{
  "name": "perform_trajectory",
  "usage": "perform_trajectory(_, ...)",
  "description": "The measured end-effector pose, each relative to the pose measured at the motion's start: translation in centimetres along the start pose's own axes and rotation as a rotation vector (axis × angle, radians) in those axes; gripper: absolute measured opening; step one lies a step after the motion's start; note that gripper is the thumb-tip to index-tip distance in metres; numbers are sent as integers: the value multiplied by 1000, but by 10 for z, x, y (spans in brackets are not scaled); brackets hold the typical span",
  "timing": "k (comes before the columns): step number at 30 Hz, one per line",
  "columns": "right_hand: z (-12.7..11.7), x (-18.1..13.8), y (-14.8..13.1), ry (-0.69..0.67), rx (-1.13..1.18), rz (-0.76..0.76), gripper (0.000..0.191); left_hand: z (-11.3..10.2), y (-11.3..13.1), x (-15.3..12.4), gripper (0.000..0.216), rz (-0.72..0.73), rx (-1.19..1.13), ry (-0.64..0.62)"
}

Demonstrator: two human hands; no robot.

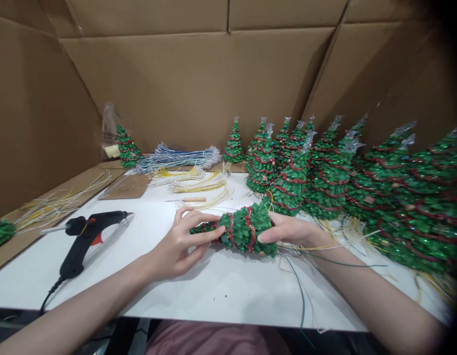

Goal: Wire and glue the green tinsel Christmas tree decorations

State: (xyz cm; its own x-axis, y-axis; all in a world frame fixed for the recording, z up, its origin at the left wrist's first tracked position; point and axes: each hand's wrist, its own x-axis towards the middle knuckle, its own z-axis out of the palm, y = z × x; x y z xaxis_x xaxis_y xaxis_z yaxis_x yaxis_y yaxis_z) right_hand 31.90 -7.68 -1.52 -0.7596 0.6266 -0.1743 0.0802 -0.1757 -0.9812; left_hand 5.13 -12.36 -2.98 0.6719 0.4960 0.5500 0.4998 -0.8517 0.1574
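Note:
A small green Christmas tree (pixel 243 229) with red garlands lies on its side between my hands, above the white table. My left hand (pixel 187 239) is closed around its narrow top end, the fingers and thumb pressing on the foliage. At the wide base, my right hand (pixel 287 230) grips the rim with the thumb in front; its other fingers are mostly hidden behind the tree. Thin wires (pixel 300 286), dark green, yellow and white, trail from the base under my right wrist and over the table's front edge.
A black hot glue gun (pixel 78 246) lies at left. Behind are wire bundles (pixel 180 157), a wooden-handled awl (pixel 194 199) and a brown board (pixel 125 187). Several finished trees (pixel 328 177) with clear stars crowd the right side. Cardboard walls (pixel 176 74) enclose the table (pixel 198 296).

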Motion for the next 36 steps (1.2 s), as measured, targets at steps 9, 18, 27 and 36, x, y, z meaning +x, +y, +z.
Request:
perform_trajectory(9,-3,1,-1,-136,-112,-65,53,1,-1,-1,44,12,20,-24)
perform_trajectory(18,-2,2,-2,-98,-132,-89,44,0,1,0,43,3,10,-23)
perform_trajectory(27,-1,4,-4,-102,-201,-132,31,0,3,1,43,-3,52,-32)
perform_trajectory(36,1,3,-3,-64,-193,-96,37,0,3,2,43,-21,38,-4)
